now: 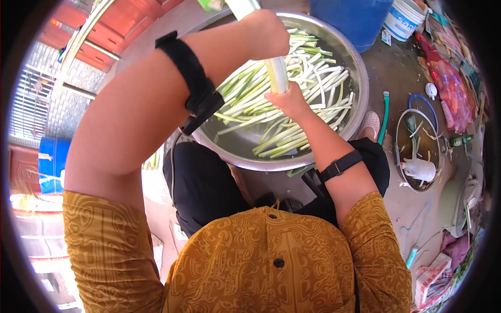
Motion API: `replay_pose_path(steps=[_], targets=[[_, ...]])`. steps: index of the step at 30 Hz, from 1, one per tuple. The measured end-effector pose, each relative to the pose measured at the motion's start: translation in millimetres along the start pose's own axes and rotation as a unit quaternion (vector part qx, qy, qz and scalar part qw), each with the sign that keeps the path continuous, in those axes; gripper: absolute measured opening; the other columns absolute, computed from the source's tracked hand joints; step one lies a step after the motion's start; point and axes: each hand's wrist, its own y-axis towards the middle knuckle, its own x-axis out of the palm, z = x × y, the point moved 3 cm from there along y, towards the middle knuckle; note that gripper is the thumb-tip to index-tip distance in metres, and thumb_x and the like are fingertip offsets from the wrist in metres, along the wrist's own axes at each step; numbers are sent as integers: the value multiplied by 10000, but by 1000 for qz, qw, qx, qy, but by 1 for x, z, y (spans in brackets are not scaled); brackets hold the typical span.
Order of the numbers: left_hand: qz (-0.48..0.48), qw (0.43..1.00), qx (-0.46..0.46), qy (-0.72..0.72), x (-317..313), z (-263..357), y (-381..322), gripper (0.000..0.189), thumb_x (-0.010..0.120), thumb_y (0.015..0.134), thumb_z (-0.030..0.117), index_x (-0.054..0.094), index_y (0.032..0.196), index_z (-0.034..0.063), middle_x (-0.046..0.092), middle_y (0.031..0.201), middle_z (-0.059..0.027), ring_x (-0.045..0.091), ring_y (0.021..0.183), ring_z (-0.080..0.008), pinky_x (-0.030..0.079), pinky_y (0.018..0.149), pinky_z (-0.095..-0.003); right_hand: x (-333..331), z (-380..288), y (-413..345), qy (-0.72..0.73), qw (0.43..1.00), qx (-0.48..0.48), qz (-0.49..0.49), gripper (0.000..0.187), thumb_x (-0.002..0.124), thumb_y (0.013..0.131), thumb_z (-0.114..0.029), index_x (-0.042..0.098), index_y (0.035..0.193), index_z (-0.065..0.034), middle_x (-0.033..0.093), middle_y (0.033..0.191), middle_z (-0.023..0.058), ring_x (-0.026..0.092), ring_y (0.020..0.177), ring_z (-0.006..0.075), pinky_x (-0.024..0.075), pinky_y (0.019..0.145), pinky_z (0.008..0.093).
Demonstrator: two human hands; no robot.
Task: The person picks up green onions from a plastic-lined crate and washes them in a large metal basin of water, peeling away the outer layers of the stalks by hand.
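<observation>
A thick, pale green-white scallion or leek stalk (276,72) is raised toward the camera, above a wide metal basin (362,74). My left hand (270,35) is closed around its upper part, and the fingers are mostly hidden behind the wrist. Lower down, the thumb and fingers of my right hand (290,102) grip the stalk's bottom end. Many trimmed scallion stalks (250,94) lie loosely heaped in the basin, with what looks like water around them. The basin stands on the floor in front of my knees.
A blue barrel (348,23) and a white bucket (403,19) stand beyond the basin. To the right are a green hose (385,117), a bucket of murky water (397,144) holding a white jug (420,169), and a red net bag of plastic bottles (450,90).
</observation>
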Motion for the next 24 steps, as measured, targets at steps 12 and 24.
replay_pose_path(steps=[12,24], targets=[[-23,999,19,38,4,3,-4,138,556,737,161,693,729,158,666,720,-22,657,709,-217,506,543,-359,5,16,6,25,1000,-3,7,171,634,656,-141,538,685,-2,507,597,26,432,526,85,387,480,272],[-46,998,23,30,14,4,-5,145,553,751,169,696,771,162,671,766,-28,658,758,-222,514,585,-369,6,15,5,6,1000,4,5,171,637,661,-133,550,715,4,526,621,31,444,537,86,389,482,275]])
